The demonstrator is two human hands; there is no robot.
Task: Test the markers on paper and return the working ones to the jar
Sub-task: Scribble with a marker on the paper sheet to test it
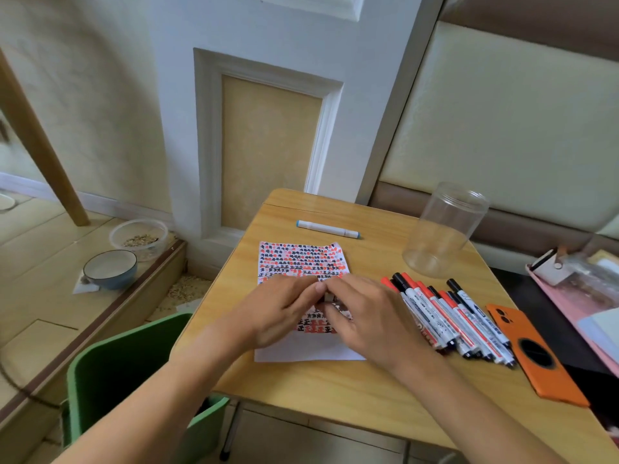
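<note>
A white paper [303,262] covered with red and black test marks lies in the middle of the small wooden table [335,390]. Over its lower half my left hand [278,311] and my right hand [361,313] meet, fingers curled together around a small dark marker [329,298] that is almost wholly hidden. Several red- and black-capped markers [449,316] lie in a pile right of the paper. A clear plastic jar [445,229] stands empty at the back right. A white marker with blue ends [328,229] lies beyond the paper.
An orange phone [532,353] lies face down at the table's right edge. A green bin [127,373] stands left of the table. Two bowls [110,267] sit on the floor ledge at left. A pink tray [569,303] with clutter is at far right.
</note>
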